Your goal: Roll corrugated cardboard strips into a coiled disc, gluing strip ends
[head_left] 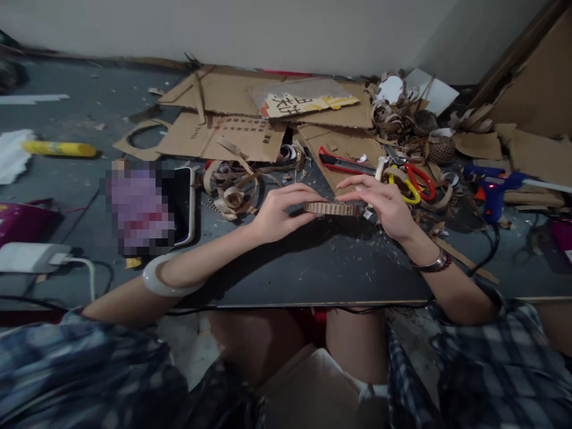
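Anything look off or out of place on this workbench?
Yes, the blue glue gun lies among cardboard scraps with a small red light apparently on, which seems risky. Cardboard crumbs are also spilled across the dark table.

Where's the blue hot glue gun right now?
In the head view, the blue hot glue gun lies at the far right of the dark tabletop, to the right of the red-and-yellow-handled scissors and the person's right hand, beside brown cardboard scraps.
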The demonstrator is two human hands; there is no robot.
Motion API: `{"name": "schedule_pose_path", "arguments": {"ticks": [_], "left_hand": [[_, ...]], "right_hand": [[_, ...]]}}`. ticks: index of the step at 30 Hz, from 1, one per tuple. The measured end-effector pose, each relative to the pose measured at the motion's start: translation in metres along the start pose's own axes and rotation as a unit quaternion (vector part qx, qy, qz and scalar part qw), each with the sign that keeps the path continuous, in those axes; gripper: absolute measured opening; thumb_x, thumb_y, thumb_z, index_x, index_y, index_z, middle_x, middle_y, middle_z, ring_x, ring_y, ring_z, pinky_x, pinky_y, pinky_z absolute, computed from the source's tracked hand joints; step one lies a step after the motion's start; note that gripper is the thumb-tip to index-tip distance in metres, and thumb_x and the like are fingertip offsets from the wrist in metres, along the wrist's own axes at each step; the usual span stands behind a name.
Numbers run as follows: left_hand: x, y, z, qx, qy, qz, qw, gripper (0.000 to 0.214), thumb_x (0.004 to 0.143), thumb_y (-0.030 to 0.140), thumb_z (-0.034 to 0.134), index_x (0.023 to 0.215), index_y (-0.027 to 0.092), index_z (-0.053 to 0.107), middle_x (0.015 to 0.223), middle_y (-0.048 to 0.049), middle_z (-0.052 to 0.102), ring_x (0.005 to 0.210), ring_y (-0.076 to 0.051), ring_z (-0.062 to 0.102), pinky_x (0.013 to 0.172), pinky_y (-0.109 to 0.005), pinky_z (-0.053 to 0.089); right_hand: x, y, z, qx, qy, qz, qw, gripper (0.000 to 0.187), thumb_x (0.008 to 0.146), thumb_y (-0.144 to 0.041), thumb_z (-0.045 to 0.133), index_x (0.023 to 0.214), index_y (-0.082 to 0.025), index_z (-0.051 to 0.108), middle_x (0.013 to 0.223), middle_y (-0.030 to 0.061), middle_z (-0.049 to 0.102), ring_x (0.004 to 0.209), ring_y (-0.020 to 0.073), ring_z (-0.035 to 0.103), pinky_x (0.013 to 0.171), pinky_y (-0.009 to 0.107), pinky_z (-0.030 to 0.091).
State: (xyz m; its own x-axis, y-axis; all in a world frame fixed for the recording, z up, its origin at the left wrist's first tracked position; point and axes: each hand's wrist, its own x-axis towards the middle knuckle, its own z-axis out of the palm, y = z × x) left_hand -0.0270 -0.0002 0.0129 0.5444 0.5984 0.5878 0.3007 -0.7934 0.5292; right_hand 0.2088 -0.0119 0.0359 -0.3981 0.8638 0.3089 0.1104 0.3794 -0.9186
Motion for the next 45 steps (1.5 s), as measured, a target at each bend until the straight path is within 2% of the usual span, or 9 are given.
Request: {"name": "schedule_pose_path", "arguments": {"ticks": [11, 34, 41, 45], "left_hand": [[0.0002, 0.0004, -0.0003, 0.008, -0.001, -0.003, 1.0, 0.02, 0.086, 0.028, 0.062, 0.099, 0.015, 0.07, 0.095, -0.0079, 0.07, 0.089, -0.016, 0.066, 0.082, -0.025, 0.053], [-0.0003, -0.0001, 0.0001, 0.001, -0.002, -0.007, 1.0, 0.018, 0.085, 0.024, 0.062, 0.1, 0.015, 0.069, 0.096, -0.007, 0.07, 0.09, -0.015, 0.066, 0.083, -0.026, 0.052], [-0.0003, -0.0007, 0.0002, 0.004, 0.003, -0.002, 1.0, 0.018, 0.085, 0.025, 0.062, 0.098, 0.015, 0.069, 0.095, -0.0075, 0.07, 0.089, -0.015, 0.066, 0.083, -0.026, 0.053], [-0.0002, -0.0007, 0.001, 0.01, 0.011, -0.001, 1.0, 0.019, 0.085, 0.028, 0.063, 0.096, 0.015, 0.069, 0.093, -0.0077, 0.071, 0.086, -0.015, 0.067, 0.08, -0.025, 0.054]], "right_hand": [[-0.0002, -0.0014, 0.0003, -0.01, -0.004, -0.001, 1.0, 0.03, 0.093, -0.029, 0.045, 0.092, -0.031, 0.075, 0.109, 0.0009, 0.065, 0.11, 0.0188, 0.056, 0.103, 0.041, 0.04], [-0.0008, -0.0028, 0.0003, -0.021, 0.0, -0.012, 1.0, 0.03, 0.094, -0.029, 0.045, 0.094, -0.03, 0.075, 0.108, 0.0012, 0.066, 0.108, 0.0175, 0.058, 0.101, 0.039, 0.042], [-0.0007, -0.0072, 0.002, -0.027, 0.02, -0.003, 0.999, 0.029, 0.094, -0.034, 0.046, 0.095, -0.031, 0.074, 0.107, 0.001, 0.067, 0.107, 0.0175, 0.059, 0.099, 0.038, 0.044], [-0.0004, -0.006, 0.0039, -0.023, 0.047, 0.001, 0.999, 0.031, 0.095, -0.039, 0.043, 0.102, -0.029, 0.072, 0.11, 0.0007, 0.068, 0.109, 0.017, 0.058, 0.1, 0.038, 0.044]]}}
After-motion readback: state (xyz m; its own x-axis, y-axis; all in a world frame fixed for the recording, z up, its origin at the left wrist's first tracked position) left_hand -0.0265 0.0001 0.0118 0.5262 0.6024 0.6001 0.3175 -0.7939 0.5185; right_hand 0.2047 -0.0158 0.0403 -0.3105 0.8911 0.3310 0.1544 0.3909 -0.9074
